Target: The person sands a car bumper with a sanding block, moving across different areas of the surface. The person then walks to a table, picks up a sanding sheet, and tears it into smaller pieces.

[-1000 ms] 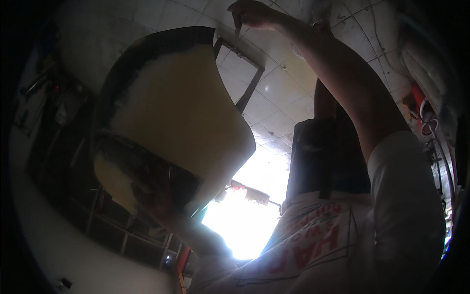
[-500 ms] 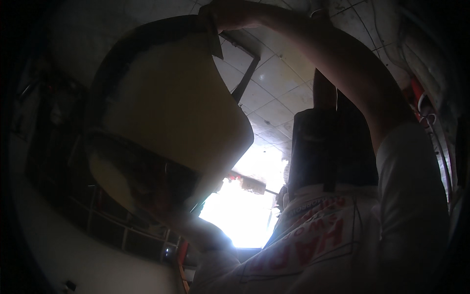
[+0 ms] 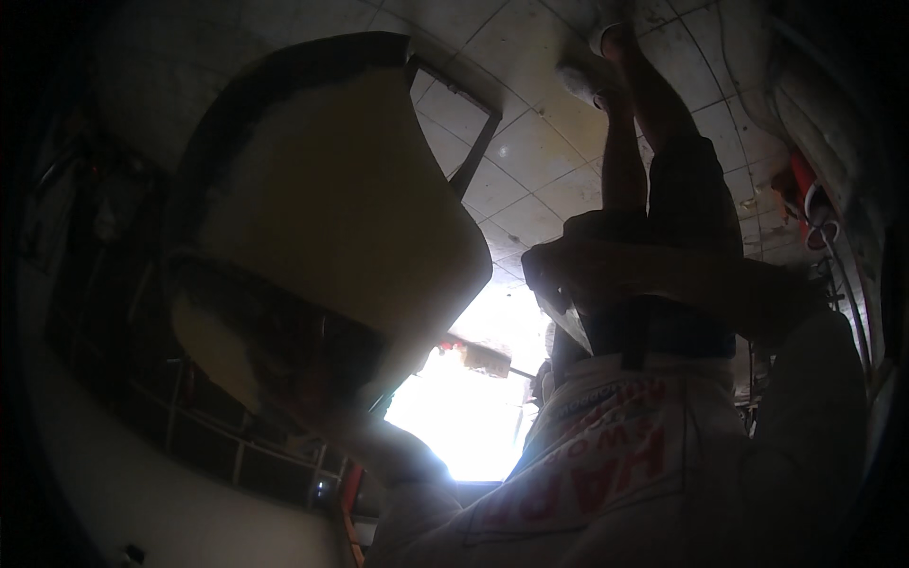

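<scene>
Bkgd box (image 3: 486,360), contents unclear; L hand (image 3: 305,396) on panel (image 3: 341,189), R hand (image 3: 579,270) w/ blade (image 3: 572,328).

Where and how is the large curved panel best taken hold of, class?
Probably the curved panel is best gripped at its right corner, coming from the right: that corner juts outward and looks unobstructed, while the left hand is at the lower part.

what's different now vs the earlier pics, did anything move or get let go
The right hand has come back from the far edge of the curved panel toward the person's waist, bringing the thin flat blade with it; nothing visibly let go. The left hand stays at the panel's near end, and the panel keeps roughly its place.
</scene>
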Demonstrator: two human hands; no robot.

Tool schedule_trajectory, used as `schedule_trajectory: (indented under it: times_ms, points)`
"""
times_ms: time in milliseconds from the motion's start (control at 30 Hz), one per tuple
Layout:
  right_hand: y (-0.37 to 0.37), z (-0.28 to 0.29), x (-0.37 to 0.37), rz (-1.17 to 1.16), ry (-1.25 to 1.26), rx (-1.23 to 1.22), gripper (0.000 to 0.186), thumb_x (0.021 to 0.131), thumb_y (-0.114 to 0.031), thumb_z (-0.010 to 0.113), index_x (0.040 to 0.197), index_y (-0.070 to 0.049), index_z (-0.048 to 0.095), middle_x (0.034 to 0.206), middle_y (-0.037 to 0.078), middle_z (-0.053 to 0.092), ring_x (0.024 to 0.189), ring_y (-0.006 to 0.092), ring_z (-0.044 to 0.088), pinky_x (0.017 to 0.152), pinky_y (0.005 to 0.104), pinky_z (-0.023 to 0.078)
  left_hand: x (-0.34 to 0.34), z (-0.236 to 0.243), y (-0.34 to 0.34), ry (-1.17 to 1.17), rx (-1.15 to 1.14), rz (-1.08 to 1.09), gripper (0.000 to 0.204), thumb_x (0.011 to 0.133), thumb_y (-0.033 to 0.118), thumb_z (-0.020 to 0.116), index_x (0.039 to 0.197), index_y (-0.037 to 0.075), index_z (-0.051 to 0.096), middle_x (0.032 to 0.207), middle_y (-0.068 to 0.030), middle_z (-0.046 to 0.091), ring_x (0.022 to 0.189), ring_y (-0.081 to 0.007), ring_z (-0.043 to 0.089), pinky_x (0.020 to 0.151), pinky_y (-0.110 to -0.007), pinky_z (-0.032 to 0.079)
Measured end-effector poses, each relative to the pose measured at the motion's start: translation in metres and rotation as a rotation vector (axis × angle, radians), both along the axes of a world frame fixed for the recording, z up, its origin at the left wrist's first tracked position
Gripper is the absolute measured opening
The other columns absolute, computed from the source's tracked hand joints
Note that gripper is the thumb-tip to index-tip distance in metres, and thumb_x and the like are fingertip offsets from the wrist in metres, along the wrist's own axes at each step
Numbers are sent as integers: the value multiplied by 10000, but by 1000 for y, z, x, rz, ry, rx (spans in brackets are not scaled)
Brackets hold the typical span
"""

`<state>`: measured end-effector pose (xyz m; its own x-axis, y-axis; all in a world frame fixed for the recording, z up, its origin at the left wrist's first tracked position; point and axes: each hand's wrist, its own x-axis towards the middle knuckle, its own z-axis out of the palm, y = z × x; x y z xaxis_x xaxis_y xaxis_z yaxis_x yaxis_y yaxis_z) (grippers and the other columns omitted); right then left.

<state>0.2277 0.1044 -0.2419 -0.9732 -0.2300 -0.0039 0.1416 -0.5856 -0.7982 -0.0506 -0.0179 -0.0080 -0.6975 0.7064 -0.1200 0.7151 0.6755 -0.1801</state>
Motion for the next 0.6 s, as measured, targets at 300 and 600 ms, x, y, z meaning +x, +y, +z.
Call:
schedule_trajectory:
  times_ms: [300, 600]
  points:
    - [73, 3, 44, -450, -683, 317, 122, 906, 2, 646, 1013, -49, 618, 1070, 126, 621, 960, 184, 659, 790, 331, 547, 24, -1, -14, 32, 76, 90, 489, 988, 225, 641, 1400, 7, 492, 1306, -139, 605, 1131, -257, 619, 946, -355, 532]
    - [25, 89, 60, -607, -324, 440, 387, 917, 16, 624, 1290, -46, 544, 1324, 194, 550, 1184, 275, 553, 977, 397, 473, 128, -22, -42, -60, 357, 344, 412, 1010, 200, 608, 1355, -15, 537, 1241, -140, 649, 1064, -252, 657, 904, -355, 553]
